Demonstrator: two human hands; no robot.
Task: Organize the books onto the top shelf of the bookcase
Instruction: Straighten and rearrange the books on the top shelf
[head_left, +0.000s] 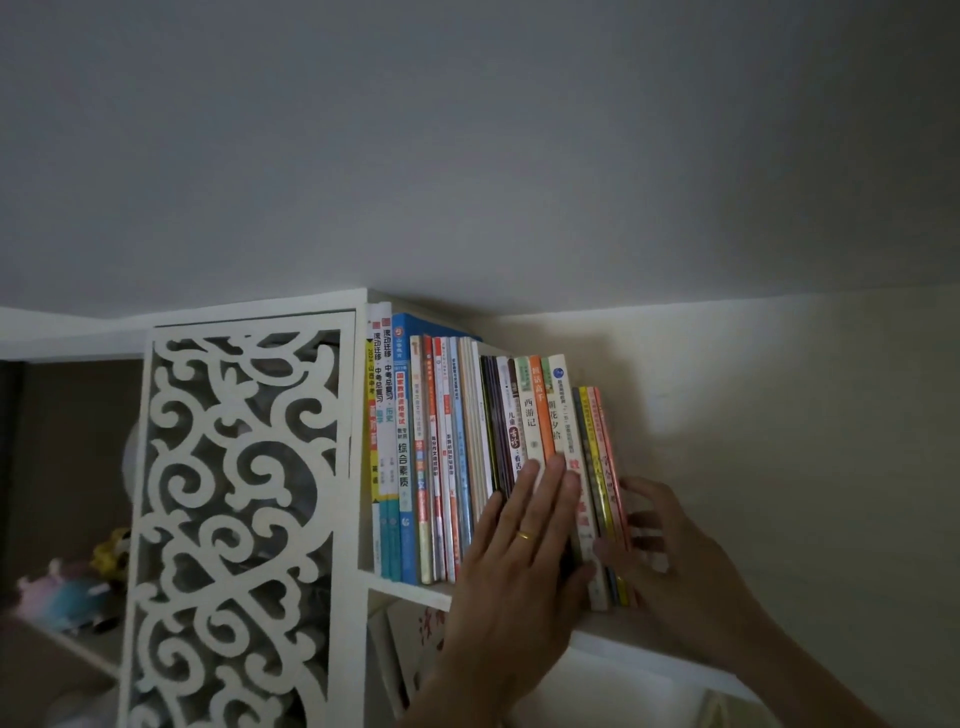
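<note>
A row of upright books (447, 441) stands on the white top shelf (405, 590) of the bookcase, tall ones at the left, shorter ones to the right. My left hand (524, 540), wearing a gold ring, lies flat with fingers together against the spines in the middle of the row. At the right end stand a few thin books (602, 467) with yellow and pink spines. My right hand (670, 551) holds these at their outer side, thumb on the spines and fingers behind.
A white carved lattice panel (234, 519) closes the bookcase's left section. Soft toys (67, 592) lie on a lower shelf at far left. The wall (779, 415) is right of the books, ceiling close above. Something with red writing (426, 634) sits under the shelf.
</note>
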